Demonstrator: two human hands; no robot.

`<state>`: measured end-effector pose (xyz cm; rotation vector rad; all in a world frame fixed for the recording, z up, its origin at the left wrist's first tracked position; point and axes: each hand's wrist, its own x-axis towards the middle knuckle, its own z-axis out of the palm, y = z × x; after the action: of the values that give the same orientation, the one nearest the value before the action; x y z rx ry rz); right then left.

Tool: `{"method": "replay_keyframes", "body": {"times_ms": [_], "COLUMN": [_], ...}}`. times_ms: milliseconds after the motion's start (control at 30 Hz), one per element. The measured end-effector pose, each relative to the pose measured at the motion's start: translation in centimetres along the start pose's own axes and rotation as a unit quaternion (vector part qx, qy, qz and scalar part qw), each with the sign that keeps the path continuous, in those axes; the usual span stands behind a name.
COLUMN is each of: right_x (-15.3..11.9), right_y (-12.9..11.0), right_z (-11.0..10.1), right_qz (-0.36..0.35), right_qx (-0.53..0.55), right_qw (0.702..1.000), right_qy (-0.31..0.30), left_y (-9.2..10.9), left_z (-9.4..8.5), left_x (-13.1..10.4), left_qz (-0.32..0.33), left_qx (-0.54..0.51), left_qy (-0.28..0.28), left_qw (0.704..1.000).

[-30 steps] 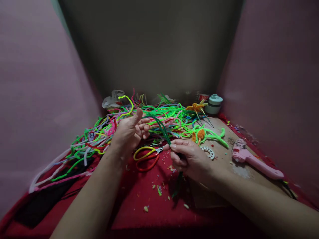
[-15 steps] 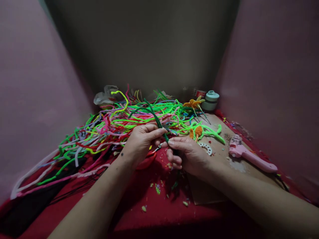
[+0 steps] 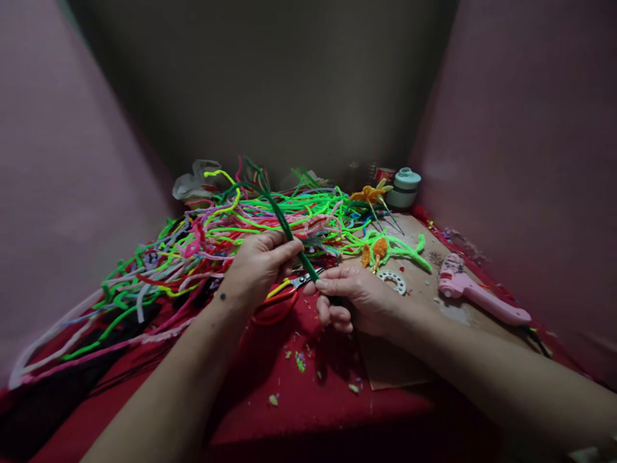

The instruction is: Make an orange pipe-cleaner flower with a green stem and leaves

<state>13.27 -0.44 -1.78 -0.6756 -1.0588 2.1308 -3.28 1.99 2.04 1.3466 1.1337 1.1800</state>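
Note:
Between my two hands runs a bundle of dark green pipe cleaners (image 3: pixel 281 217), its upper ends bending away to the left. My left hand (image 3: pixel 260 260) is closed on the middle of the bundle. Lower down, my right hand (image 3: pixel 354 296) pinches its near end between thumb and forefinger, with the other fingers curled. Below the hands, scissors (image 3: pixel 276 305) with red and yellow handles lie on the red cloth (image 3: pixel 308 405). A big heap of coloured pipe cleaners (image 3: pixel 193 251) spreads behind and left of my left hand.
Orange flowers (image 3: pixel 370 194) and a pale green jar (image 3: pixel 405 186) stand at the back right. A pink glue gun (image 3: pixel 482 296) and a white ring with holes (image 3: pixel 393 281) rest on the brown board (image 3: pixel 424 308). Small fluff scraps (image 3: pixel 299 361) dot the cloth.
My left hand has moved left, away from the right hand, so a longer stretch of green bundle shows between them. The right hand keeps its pinch. The view has shifted slightly.

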Motion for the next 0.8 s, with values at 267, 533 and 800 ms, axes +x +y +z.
{"method": "replay_keyframes", "body": {"times_ms": [267,533,800], "right_x": [-0.2,-0.7,0.4], "right_y": [0.0,-0.7,-0.6], "right_z": [-0.2,-0.4,-0.9], "right_qz": [0.073,0.039,-0.009], "right_qx": [-0.113,-0.112,0.043], "right_qw": [0.991,0.988,0.995], "right_qy": [-0.002,-0.097,-0.086], "left_y": [0.8,0.4,-0.3], "left_z": [-0.7,-1.2,0.9], "left_x": [0.4,0.5,-0.5], "left_qz": [0.02,-0.014,-0.054], "left_qx": [0.036,-0.012,-0.003], "left_qy": [0.066,0.043,-0.049], "left_qw": [0.997,0.999,0.997]}}
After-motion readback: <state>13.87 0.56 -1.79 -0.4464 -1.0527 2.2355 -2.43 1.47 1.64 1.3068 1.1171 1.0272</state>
